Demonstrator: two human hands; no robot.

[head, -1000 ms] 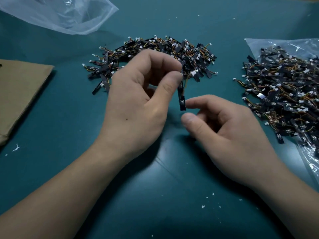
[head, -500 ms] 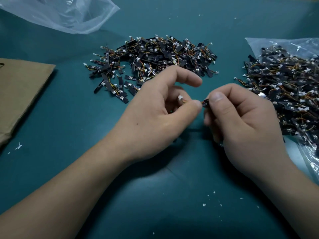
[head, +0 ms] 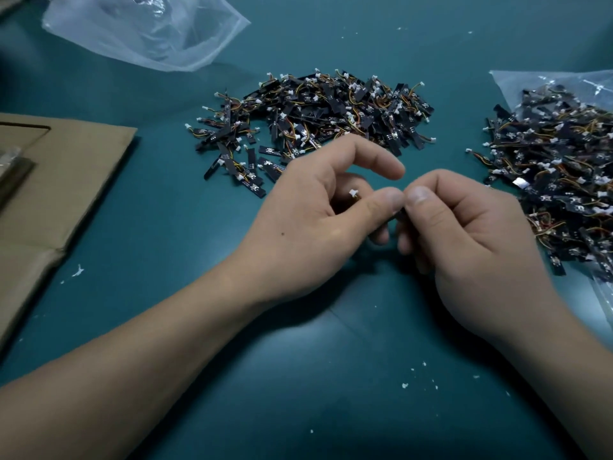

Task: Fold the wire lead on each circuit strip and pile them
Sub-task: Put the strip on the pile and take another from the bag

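Observation:
My left hand and my right hand meet thumb to thumb over the middle of the teal table. Between them they pinch one small black circuit strip, mostly hidden by the fingers; its white connector on the wire lead shows inside my left hand, just above the thumb. A pile of black circuit strips with orange and yellow leads lies just beyond my hands. A second heap of strips lies at the right on a clear plastic bag.
A clear plastic bag lies at the far left. A flat piece of brown cardboard covers the left edge. White crumbs dot the teal table near me.
A second ago my left hand held the strip hanging upright before the pile; both hands have since come together lower, and now pinch it between the thumbs.

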